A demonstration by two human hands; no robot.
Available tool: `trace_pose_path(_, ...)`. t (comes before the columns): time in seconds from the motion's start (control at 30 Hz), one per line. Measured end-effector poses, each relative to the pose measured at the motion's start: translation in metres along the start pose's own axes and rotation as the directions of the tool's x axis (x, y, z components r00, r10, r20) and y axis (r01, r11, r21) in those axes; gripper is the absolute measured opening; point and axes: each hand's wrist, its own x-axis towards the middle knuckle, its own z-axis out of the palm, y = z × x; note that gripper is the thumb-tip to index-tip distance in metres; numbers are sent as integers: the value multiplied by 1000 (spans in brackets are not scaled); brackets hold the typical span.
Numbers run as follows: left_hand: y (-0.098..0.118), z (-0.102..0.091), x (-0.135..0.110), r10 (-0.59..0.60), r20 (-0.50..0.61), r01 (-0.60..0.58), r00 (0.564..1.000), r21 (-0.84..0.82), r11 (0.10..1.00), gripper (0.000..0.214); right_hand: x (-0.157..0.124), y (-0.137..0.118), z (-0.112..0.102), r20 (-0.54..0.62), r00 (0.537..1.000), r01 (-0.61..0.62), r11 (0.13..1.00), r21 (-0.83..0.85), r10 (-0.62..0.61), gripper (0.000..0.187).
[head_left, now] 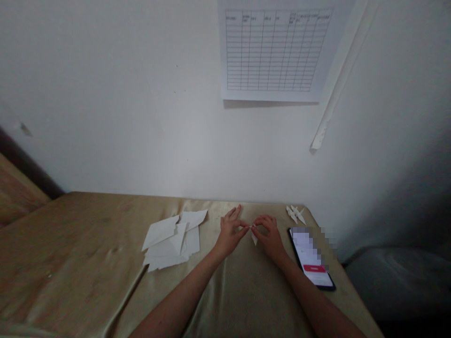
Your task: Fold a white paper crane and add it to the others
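Observation:
Between my two hands is a small folded piece of white paper (254, 239), its pointed end hanging down below my fingers. My left hand (230, 231) pinches one side of it between thumb and index finger, while the other fingers stretch out away from it. From the other side my right hand (267, 232) grips the paper with thumb and fingertips, the remaining fingers curled. Most of the paper is hidden by the fingertips, so its exact folds cannot be made out.
Left of my hands lies an overlapping pile of white paper sheets (165, 232). Small folded paper cranes (296, 214) sit at the back right, behind a lit phone (310, 258). A satiny brownish cloth (88, 253) covers the table, which meets a white wall bearing a printed table sheet (271, 51).

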Motion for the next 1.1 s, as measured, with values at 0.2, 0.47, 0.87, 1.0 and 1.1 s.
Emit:
trace_pose_path(0.2, -1, 2, -1, 0, -44, 0, 999, -8, 1000, 5, -1, 3, 1, 9, 1000, -23, 999, 25, 22, 13)
trace_pose_path(0.47, 2, -6, -3, 8, -140, -13, 990, -28, 1000, 2, 0, 6, 0, 37, 997, -69, 997, 44, 67, 21)
trace_pose_path(0.87, -1, -10, -1, -83, -248, 71, 965, -55, 996, 6, -5, 6, -1, -42, 992, -121, 988, -92, 118, 29)
trace_pose_path(1.0, -2, -7, -1, -64, -242, 56, 968, -38, 998, 7, -6, 9, 2, 0, 994, -112, 990, -91, 112, 28)
trace_pose_path(1.1, -2, -7, -1, -41, -222, 43, 974, 5, 999, 7, -5, 11, 2, 7, 994, -111, 991, -80, 112, 28)
